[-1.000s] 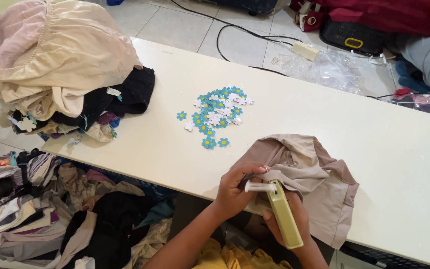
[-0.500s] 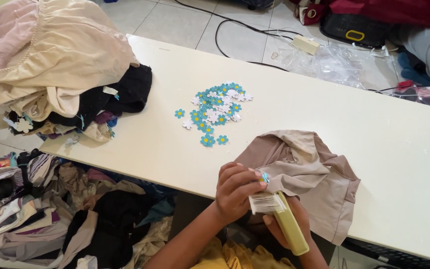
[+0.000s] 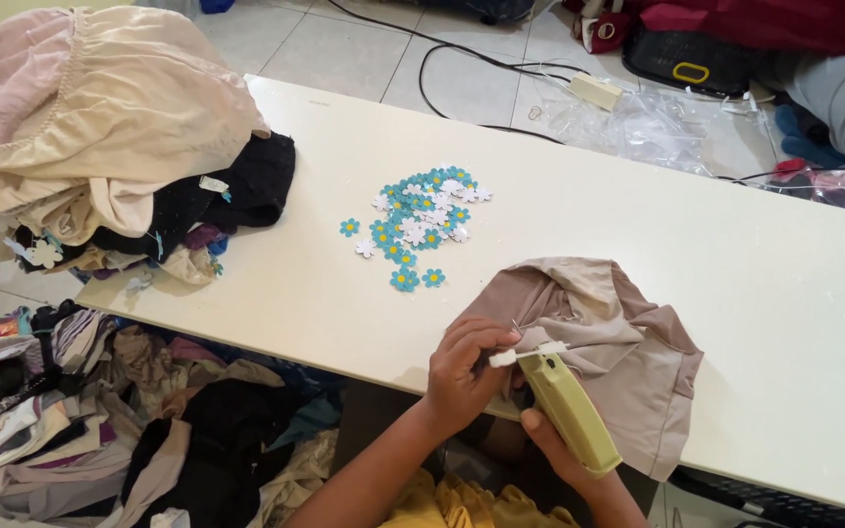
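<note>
Tagging gun (image 3: 571, 411) between right fingers (image 3: 538, 426)

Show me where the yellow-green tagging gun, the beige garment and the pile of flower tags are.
yellow-green tagging gun (image 3: 571, 411), head view, middle of its body.
beige garment (image 3: 628, 342), head view, bunched middle fold.
pile of flower tags (image 3: 421, 213), head view, centre of the heap.

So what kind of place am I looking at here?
Probably a small garment workshop: heaps of beige and black fabric garments on a long white table, a pile of blue and white paper flower tags, and a yellow-green plastic tagging gun pressed to a taupe garment.
</note>
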